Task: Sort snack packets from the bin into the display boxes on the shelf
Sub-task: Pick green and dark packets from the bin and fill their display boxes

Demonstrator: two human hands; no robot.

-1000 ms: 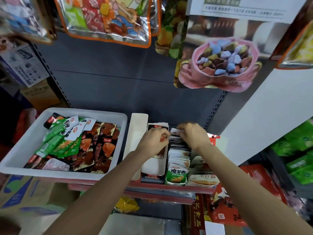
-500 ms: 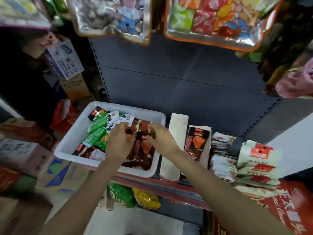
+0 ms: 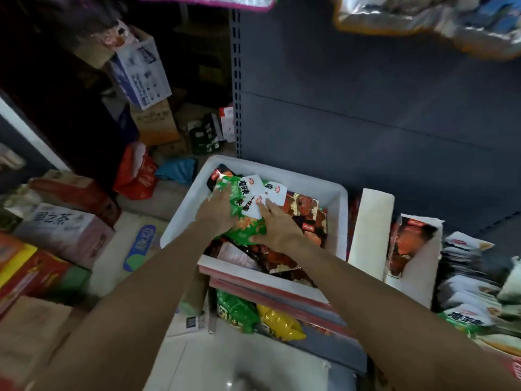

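A white bin [image 3: 337, 201] sits on the shelf, filled with green-and-white snack packets [image 3: 248, 204] and dark red-brown packets [image 3: 307, 218]. Both my hands are inside it. My left hand [image 3: 215, 211] grips the left side of a bunch of green packets. My right hand [image 3: 277, 225] holds the same bunch from the right, fingers over the white packet tops. To the right stand the display boxes: an empty cream one [image 3: 369, 227], one with dark packets [image 3: 411, 246], and one full of green-and-white packets [image 3: 468, 289].
Cardboard cartons [image 3: 62, 232] and a red bag [image 3: 135, 173] crowd the floor at the left. Green and yellow bags [image 3: 259, 314] lie on the lower shelf under the bin. Hanging snack bags [image 3: 437, 21] dangle overhead. The grey shelf back panel [image 3: 366, 94] rises behind.
Both hands left the right display box, crossed to the bin and closed around a bunch of green packets. The view swung left.
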